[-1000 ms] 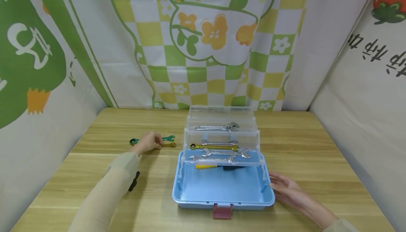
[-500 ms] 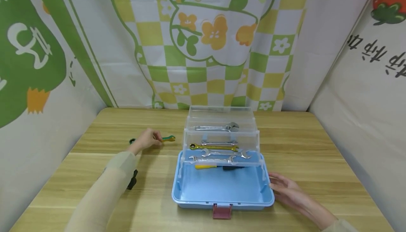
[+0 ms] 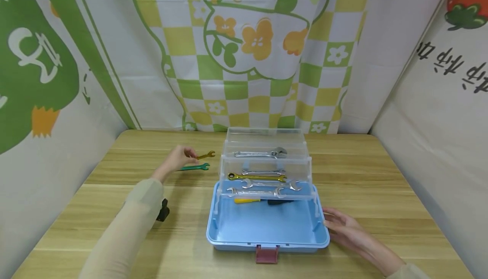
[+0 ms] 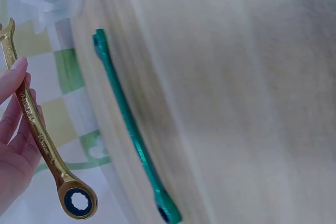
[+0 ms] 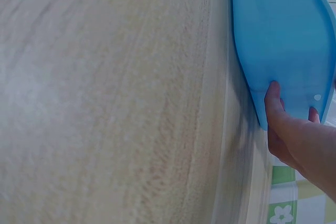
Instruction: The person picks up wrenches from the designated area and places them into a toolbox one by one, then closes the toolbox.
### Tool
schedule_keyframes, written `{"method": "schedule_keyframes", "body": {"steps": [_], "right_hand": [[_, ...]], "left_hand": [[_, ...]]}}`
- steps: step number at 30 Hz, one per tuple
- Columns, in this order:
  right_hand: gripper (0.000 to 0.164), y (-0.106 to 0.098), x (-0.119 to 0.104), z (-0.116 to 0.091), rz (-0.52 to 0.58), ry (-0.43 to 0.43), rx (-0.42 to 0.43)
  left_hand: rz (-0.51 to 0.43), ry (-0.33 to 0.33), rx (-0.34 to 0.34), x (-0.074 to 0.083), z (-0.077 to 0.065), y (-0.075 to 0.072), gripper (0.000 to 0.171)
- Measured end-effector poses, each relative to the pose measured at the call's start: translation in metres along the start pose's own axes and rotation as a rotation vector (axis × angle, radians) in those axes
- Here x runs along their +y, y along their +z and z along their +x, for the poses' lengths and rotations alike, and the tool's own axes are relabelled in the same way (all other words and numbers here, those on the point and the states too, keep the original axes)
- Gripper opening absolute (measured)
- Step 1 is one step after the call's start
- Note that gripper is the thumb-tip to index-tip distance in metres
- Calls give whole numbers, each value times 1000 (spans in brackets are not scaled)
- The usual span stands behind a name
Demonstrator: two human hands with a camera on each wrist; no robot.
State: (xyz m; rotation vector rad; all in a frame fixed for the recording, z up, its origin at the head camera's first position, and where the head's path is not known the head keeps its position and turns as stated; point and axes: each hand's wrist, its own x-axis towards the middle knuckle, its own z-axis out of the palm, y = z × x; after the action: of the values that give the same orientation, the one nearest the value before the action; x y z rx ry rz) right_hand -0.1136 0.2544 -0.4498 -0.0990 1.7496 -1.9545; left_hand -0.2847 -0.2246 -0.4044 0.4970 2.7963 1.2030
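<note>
The left hand (image 3: 176, 159) pinches the gold wrench (image 3: 205, 155) by its shaft, lifted just left of the blue toolbox (image 3: 267, 228), long axis pointing toward the box's clear trays, while the right hand (image 3: 345, 228) rests flat-fingered against its right wall.

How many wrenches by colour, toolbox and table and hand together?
Silver wrenches: 4, all in the toolbox trays.
Gold wrenches: 2, one in the tray, one held in the left hand.
Green wrench: 1, on the table.
Total: 7.
</note>
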Motion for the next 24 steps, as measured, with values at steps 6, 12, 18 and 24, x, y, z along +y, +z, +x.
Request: {"method": "schedule_keyframes", "body": {"steps": [6,12,18,24], "right_hand": [[60,0,1,-1,-2,-6,-6],[62,0,-1,0,-6,-7,-6],[63,0,-2,1,-15,3,7],[66,2,-2,0,-35,11,7]], "left_hand": [[-5,-7,27,15,5,-5,11],[5,-2,53,28,11,-12,12],[-4,21,54,40,15,-17,14],[32,66,56,49,18,-20,15]]}}
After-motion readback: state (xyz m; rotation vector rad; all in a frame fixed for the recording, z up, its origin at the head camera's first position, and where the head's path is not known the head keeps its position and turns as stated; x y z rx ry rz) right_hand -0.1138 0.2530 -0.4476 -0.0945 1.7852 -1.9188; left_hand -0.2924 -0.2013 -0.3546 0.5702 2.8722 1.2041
